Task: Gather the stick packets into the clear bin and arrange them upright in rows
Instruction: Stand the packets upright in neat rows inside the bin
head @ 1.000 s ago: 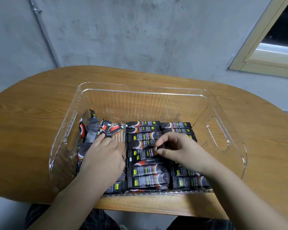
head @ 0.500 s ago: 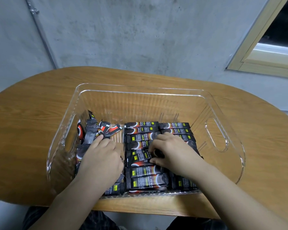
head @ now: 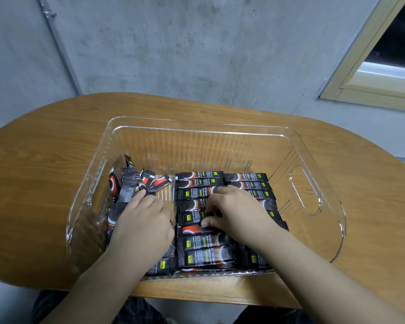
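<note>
Now, bins: one clear bin (head: 318,157) on the surface (head: 45,160).
Rows: two flat stick packets (head: 204,253) rows; loose pile (head: 129,183) left.
Hands: left hand (head: 143,228) fingers curled on the pile; right hand (head: 239,213) fingers pinching a packet.
Change: right hand lower onto rows.

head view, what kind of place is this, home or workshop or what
Hard to tell; probably a plain room in a home or small storeroom. A bare grey concrete wall, a rounded wooden table and a cream window frame show it; there are no tools or shelves in view.
</note>
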A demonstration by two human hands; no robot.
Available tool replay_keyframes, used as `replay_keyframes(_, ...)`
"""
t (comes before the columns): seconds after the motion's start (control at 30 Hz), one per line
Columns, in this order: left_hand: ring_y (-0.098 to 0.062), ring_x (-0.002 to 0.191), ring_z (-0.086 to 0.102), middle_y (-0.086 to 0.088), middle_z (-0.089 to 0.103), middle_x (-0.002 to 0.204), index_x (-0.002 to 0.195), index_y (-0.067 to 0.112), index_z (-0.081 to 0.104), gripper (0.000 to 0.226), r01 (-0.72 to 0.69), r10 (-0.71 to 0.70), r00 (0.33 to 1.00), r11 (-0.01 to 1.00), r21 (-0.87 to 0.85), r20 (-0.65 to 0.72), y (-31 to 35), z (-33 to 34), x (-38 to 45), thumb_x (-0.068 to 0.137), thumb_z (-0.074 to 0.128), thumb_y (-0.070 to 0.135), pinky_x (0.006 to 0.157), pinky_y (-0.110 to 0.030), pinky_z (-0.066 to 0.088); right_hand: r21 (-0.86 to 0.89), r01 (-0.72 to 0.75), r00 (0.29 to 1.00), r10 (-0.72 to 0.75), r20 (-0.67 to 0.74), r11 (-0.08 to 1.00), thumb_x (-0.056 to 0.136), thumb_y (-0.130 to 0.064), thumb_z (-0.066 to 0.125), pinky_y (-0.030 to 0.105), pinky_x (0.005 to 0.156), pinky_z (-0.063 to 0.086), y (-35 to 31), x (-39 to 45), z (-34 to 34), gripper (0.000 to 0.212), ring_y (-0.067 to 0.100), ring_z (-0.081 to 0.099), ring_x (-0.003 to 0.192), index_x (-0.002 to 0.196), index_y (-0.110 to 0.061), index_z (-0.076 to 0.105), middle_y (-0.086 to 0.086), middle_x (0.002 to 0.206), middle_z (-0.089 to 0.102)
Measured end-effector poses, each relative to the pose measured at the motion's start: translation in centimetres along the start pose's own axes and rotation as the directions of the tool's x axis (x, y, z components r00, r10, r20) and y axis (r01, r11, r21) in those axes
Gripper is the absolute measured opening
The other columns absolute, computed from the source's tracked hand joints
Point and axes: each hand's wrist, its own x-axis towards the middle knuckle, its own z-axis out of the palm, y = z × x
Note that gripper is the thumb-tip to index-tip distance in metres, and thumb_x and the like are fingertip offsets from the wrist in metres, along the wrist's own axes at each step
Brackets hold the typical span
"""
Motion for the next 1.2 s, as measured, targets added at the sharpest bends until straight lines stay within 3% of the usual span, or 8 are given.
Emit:
replay_keyframes(0.37, -0.017, 0.071, 0.064, 0.004, 0.062, 0.065, 0.066, 0.018, 0.071, 0.020, 0.000, 0.000, 1.000, 1.000, -0.010, -0.013, 0.2, -0.1, 0.0, 0.059, 0.082, 0.033, 0.093, -0.042, 0.049, -0.034, -0.058, 0.998, 0.058, -0.008, 0.998, 0.086, -0.046, 0.061, 0.029, 0.071, 0.032, -0.8, 0.3, 0.0, 0.032, 0.021, 0.054, 0.099, 0.095, -0.016, 0.062, 0.002, 0.102, 0.061)
replay_keyframes(0.57, -0.019, 0.068, 0.064, 0.002, 0.061, 0.063, 0.063, 0.016, 0.069, 0.023, 0.008, -0.008, 1.000, 1.000, -0.014, 0.005, 0.2, -0.6, 0.1, 0.056, 0.084, 0.031, 0.089, -0.044, 0.051, 0.020, -0.002, 1.000, 0.002, 0.011, 1.000, 0.089, -0.038, 0.059, 0.031, 0.078, 0.039, -1.5, 1.0, -0.4, 0.029, 0.022, 0.052, 0.106, 0.110, -0.018, 0.061, 0.001, 0.107, 0.058)
replay_keyframes(0.7, -0.021, 0.067, 0.063, 0.001, 0.059, 0.061, 0.061, 0.015, 0.067, 0.023, 0.010, -0.010, 1.000, 1.000, -0.012, -0.009, 0.2, -0.5, 0.1, 0.056, 0.084, 0.030, 0.094, -0.042, 0.046, 0.023, 0.013, 0.999, -0.014, 0.036, 1.000, 0.089, -0.033, 0.061, 0.031, 0.078, 0.039, -1.6, 1.8, -0.4, 0.025, 0.022, 0.054, 0.104, 0.107, -0.017, 0.063, 0.002, 0.106, 0.059)
replay_keyframes(0.8, -0.022, 0.068, 0.063, 0.000, 0.059, 0.061, 0.064, 0.015, 0.067, 0.022, 0.013, -0.013, 1.000, 1.000, -0.014, -0.022, 0.3, -0.2, 0.1, 0.056, 0.083, 0.028, 0.095, -0.038, 0.031, 0.153, 0.055, 0.997, -0.064, 0.051, 0.987, 0.087, -0.024, 0.065, 0.030, 0.078, 0.039, -1.9, 3.5, -0.9, 0.021, 0.020, 0.056, 0.098, 0.106, -0.015, 0.064, 0.002, 0.102, 0.061)
replay_keyframes(1.0, -0.018, 0.068, 0.062, 0.004, 0.058, 0.062, 0.062, 0.021, 0.066, 0.014, 0.020, -0.020, 1.000, 0.999, -0.049, 0.007, 0.2, -0.4, 0.0, 0.062, 0.076, 0.029, 0.096, -0.035, 0.029, 0.434, 0.033, 0.988, -0.095, 0.122, 0.901, 0.092, -0.018, 0.062, 0.014, 0.079, 0.038, -3.4, 10.0, -1.2, 0.028, 0.007, 0.058, 0.087, 0.119, -0.012, 0.062, 0.001, 0.109, 0.069)
replay_keyframes(1.1, -0.017, 0.067, 0.063, 0.004, 0.059, 0.062, 0.058, 0.021, 0.064, 0.010, 0.012, -0.011, 1.000, 0.998, -0.064, 0.021, 0.2, -0.5, 0.0, 0.066, 0.063, 0.028, 0.096, -0.033, 0.029, 0.540, -0.042, 0.968, -0.099, 0.229, 0.841, 0.091, -0.014, 0.061, 0.025, 0.088, 0.048, -4.6, 12.8, -0.6, 0.036, 0.010, 0.060, 0.086, 0.126, -0.004, 0.056, 0.009, 0.111, 0.068)
replay_keyframes(1.2, -0.015, 0.070, 0.065, 0.004, 0.062, 0.064, 0.058, 0.022, 0.066, 0.017, -0.002, 0.007, 0.998, 0.998, -0.070, 0.067, 0.2, -0.5, 0.0, 0.066, 0.054, 0.030, 0.098, -0.033, 0.038, 0.619, -0.121, 0.946, -0.098, 0.308, 0.776, 0.091, -0.005, 0.059, 0.020, 0.070, 0.051, -5.7, 14.3, 0.0, 0.043, 0.015, 0.059, 0.079, 0.132, 0.003, 0.046, 0.010, 0.099, 0.066)
